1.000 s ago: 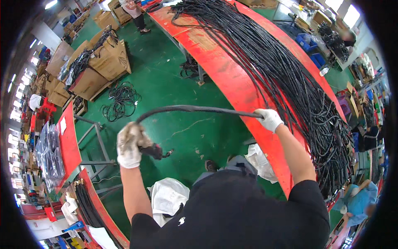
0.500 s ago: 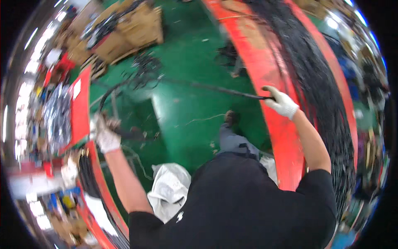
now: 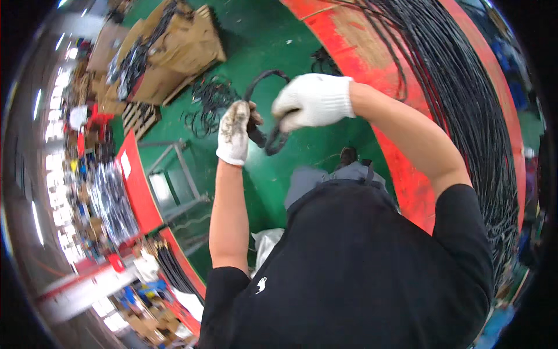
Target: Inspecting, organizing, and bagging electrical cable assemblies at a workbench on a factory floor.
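A black cable [image 3: 272,145] bends into a small loop between my two hands, above the floor. My left hand [image 3: 233,132], in a white glove with dark stains, is closed around one part of it. The white-gloved right hand [image 3: 317,102] curls its fingers around another part, a short gap to the right. One arc of the cable rises over the gap and a second bend hangs below it. My palms hide the gripped parts. Beyond the right arm, long black cables [image 3: 459,75] lie bundled along a red-topped table [image 3: 407,192].
Tangled black cables [image 3: 210,104] lie on the green floor [image 3: 256,35]. Large cardboard boxes [image 3: 183,49] on pallets stand at the far left. A red table [image 3: 138,189] with plastic-wrapped goods [image 3: 110,200] is on the left. Near my body sits a white sack [image 3: 266,243].
My hands have come together from far apart, the left moving right and the right moving left. The cable, stretched wide before, is now folded into a loop between them.
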A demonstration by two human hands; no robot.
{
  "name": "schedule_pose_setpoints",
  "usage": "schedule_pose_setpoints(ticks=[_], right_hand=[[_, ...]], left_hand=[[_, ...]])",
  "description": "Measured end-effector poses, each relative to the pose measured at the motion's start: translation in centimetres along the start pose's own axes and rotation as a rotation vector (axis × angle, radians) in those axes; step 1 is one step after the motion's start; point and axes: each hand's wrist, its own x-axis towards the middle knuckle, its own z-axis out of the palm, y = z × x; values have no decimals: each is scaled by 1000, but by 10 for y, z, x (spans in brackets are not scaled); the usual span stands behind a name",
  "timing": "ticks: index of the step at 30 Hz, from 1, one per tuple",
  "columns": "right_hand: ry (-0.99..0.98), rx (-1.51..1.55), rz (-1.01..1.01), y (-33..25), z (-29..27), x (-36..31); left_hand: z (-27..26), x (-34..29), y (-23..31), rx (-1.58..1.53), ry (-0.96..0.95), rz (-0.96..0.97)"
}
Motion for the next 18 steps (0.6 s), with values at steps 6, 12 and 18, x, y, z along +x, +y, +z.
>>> schedule_pose_setpoints(ticks=[6, 12, 18], right_hand=[[385, -179, 316, 66, -36, 50], [450, -264, 483, 122, -88, 64], [384, -265, 499, 153, -124, 62]], left_hand=[[38, 115, 6, -430, -231, -301], [44, 221, 3, -499, -455, -469], [56, 291, 15, -420, -567, -603]])
